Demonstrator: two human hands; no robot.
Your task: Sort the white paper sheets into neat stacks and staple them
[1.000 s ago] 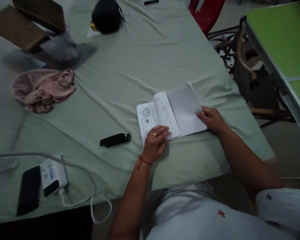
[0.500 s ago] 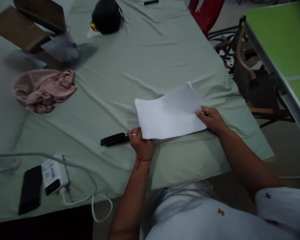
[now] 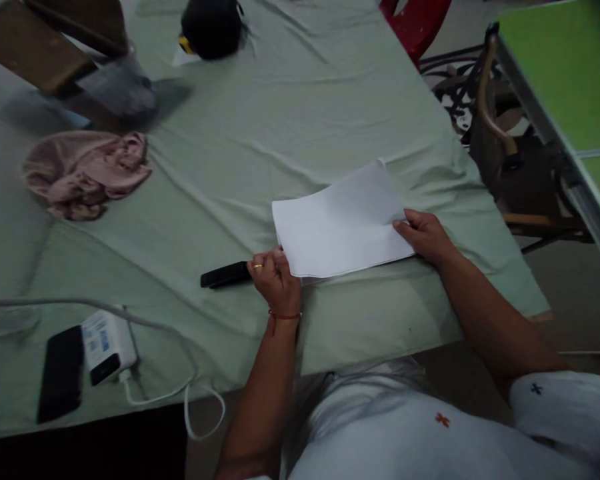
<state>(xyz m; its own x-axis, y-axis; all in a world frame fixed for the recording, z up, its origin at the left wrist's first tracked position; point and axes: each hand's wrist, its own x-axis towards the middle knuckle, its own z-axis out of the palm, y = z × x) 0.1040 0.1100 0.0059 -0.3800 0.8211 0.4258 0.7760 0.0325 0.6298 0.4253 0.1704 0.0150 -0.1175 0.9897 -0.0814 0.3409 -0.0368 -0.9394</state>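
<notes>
A stack of white paper sheets [image 3: 340, 227] lies blank side up on the pale green tablecloth [image 3: 290, 107]. My left hand [image 3: 275, 277] is closed on the stack's near left corner; it wears a ring and a red thread at the wrist. My right hand [image 3: 425, 237] grips the stack's right edge, thumb on top. A black stapler [image 3: 225, 275] lies just left of my left hand, touching or nearly touching it.
A pink crumpled cloth [image 3: 85, 173] lies at the left. A white power bank [image 3: 103, 343] with a cable and a black phone [image 3: 60, 373] sit near the front left edge. A black round object [image 3: 211, 27] and brown boxes [image 3: 35, 47] are at the back. A green table [image 3: 565, 80] stands right.
The printed pages that lay open a second ago have been covered by the blank sheet. My left hand moved from the page top to the left corner. The right hand stayed put.
</notes>
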